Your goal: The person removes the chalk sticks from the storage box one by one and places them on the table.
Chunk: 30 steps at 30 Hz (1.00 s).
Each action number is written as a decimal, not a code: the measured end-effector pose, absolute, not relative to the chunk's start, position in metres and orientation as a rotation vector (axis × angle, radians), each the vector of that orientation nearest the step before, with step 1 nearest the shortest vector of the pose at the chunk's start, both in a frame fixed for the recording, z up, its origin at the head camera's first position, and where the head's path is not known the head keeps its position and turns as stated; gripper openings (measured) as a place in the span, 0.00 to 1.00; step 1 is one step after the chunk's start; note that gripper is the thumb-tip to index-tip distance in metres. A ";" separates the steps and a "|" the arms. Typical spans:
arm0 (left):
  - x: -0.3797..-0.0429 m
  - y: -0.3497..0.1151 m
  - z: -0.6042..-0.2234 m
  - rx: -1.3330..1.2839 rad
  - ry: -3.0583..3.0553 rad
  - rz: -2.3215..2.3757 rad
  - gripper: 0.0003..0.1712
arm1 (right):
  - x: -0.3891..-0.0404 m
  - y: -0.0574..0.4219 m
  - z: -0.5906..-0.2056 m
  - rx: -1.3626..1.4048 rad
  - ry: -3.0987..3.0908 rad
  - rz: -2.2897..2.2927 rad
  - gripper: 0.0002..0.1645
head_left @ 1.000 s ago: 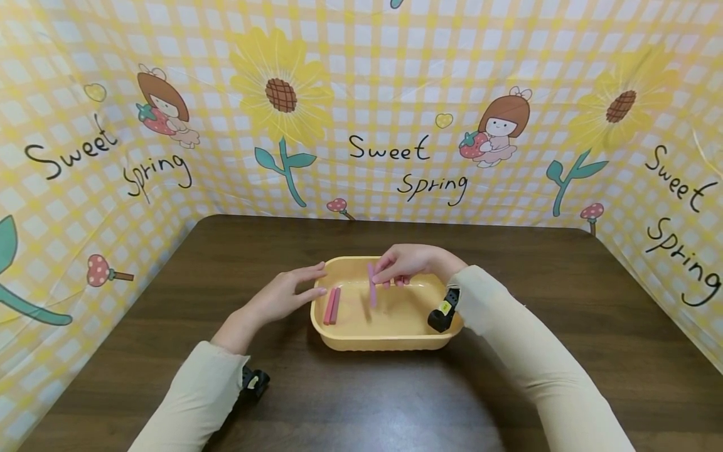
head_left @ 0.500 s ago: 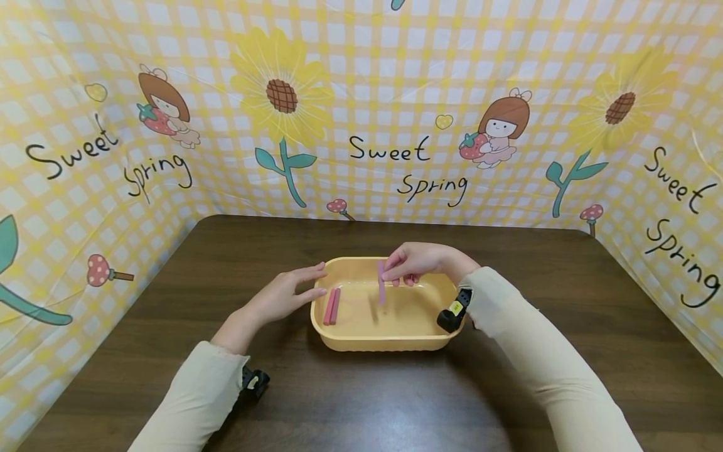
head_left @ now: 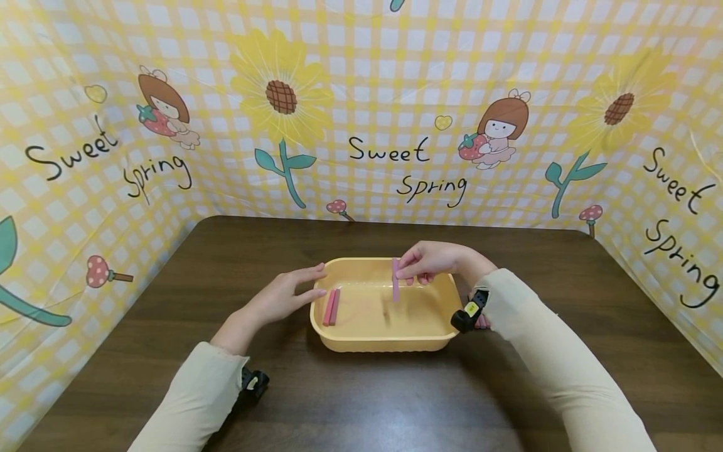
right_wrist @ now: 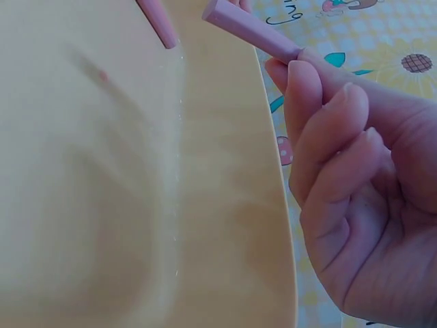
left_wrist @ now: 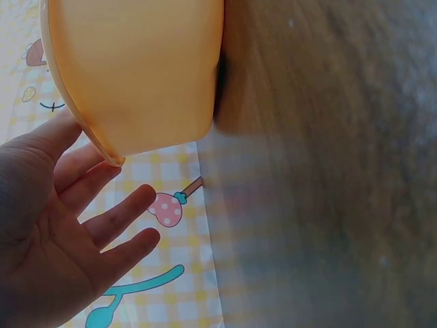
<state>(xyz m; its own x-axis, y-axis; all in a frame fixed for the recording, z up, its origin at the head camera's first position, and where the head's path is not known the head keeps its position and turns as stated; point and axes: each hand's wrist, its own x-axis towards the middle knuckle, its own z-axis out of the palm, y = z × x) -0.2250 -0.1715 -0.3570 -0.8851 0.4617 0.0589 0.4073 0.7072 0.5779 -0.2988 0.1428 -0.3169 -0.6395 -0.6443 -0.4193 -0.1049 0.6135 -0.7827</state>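
Note:
A yellow plastic basin [head_left: 384, 344] stands on the table. My left hand [head_left: 282, 295] rests its thumb and fingers at the basin's left rim, the fingers fairly straight; the left wrist view shows this hand [left_wrist: 61, 225] against the rim too. Above the basin's inside, my right hand [head_left: 435, 260] pinches a lilac stick [head_left: 395, 280] between thumb and fingers, held upright with its lower end off the floor. In the right wrist view the stick [right_wrist: 252, 31] looks straight-sided with a blunt end. Two pink-red sticks [head_left: 331, 307] lie side by side at the basin's left.
More pinkish sticks [head_left: 482, 322] lie right of the basin, partly hidden by the right wrist camera [head_left: 470, 312]. The dark wooden table [head_left: 361, 402] is backed by a yellow checked cloth [head_left: 373, 94] on several sides.
My right hand has moved to the right and slightly up with the lilac stick. Sticks right of the basin have come into view. The left hand has stayed at the rim.

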 end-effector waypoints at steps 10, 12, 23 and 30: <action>-0.225 -0.171 -0.357 0.719 2.825 0.913 0.30 | -0.296 0.156 -0.316 -0.547 2.149 -0.969 0.19; -0.225 -0.171 -0.357 0.717 2.827 0.911 0.30 | -0.295 0.158 -0.316 -0.539 2.154 -0.968 0.20; -0.225 -0.172 -0.358 0.715 2.828 0.904 0.31 | -0.291 0.175 -0.322 -0.491 2.159 -1.005 0.19; -0.226 -0.171 -0.358 0.707 2.826 0.906 0.30 | -0.287 0.188 -0.322 -0.449 2.137 -1.086 0.17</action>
<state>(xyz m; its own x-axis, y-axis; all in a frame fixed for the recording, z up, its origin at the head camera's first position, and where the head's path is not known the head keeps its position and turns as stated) -0.2258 -0.1711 -0.3579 -0.8888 0.4552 0.0534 0.4014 0.7169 0.5700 -0.2869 0.1878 -0.3224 -0.7035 -0.5720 -0.4219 0.0035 0.5908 -0.8068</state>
